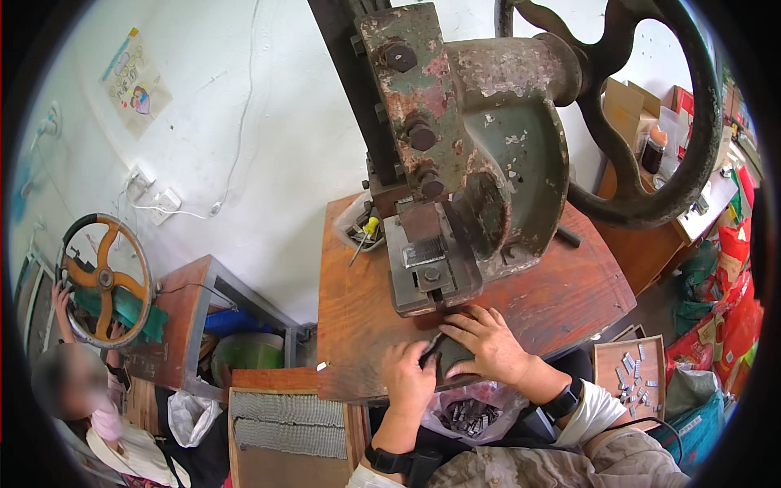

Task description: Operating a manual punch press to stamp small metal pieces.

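At the front edge of a wooden bench (358, 325), my two hands meet over a dark flat piece (452, 355) whose kind I cannot make out. My left hand (409, 377) is closed, thumb against the left side of that piece. Curled fingers of my right hand (490, 348) rest on its far part, with the thumb nearer me. Whatever small thing the fingertips may pinch is hidden. Just beyond stands a worn green hand press (521, 154). On its steel base (431, 285) lies a small ribbed metal piece (424, 251), beneath the ram.
A plastic tub (351, 218) with a yellow-handled screwdriver (368, 229) stands left of the press. Below my hands is a bag of metal pieces (470, 418). Trays of parts flank me: one left (288, 455), one right (598, 374). Another person's hand (62, 299) touches a wheel (106, 279).
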Motion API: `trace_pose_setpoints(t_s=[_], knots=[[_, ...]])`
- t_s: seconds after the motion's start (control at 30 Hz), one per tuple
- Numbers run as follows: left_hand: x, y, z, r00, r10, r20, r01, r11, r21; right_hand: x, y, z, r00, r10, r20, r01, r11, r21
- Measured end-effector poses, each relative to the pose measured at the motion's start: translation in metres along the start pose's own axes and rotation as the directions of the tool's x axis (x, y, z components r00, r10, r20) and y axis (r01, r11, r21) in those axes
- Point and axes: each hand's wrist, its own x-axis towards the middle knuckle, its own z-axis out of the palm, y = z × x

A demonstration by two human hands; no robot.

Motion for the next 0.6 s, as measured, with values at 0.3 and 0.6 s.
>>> trace_pose_setpoints(t_s=[0.3, 0.6], knots=[[-0.012, -0.007, -0.002, 0.991, -0.124, 0.046, 0.130, 0.971, -0.199, 0.004, -0.030, -0.009, 0.975, -0.202, 0.095, 0.206, 0.978, -0.033], [0.006, 0.006, -0.002, 0.993, 0.105, 0.062, -0.107, 0.994, 0.030, -0.008, 0.010, -0.012, 0.995, 0.096, -0.022, -0.098, 0.988, -0.119]])
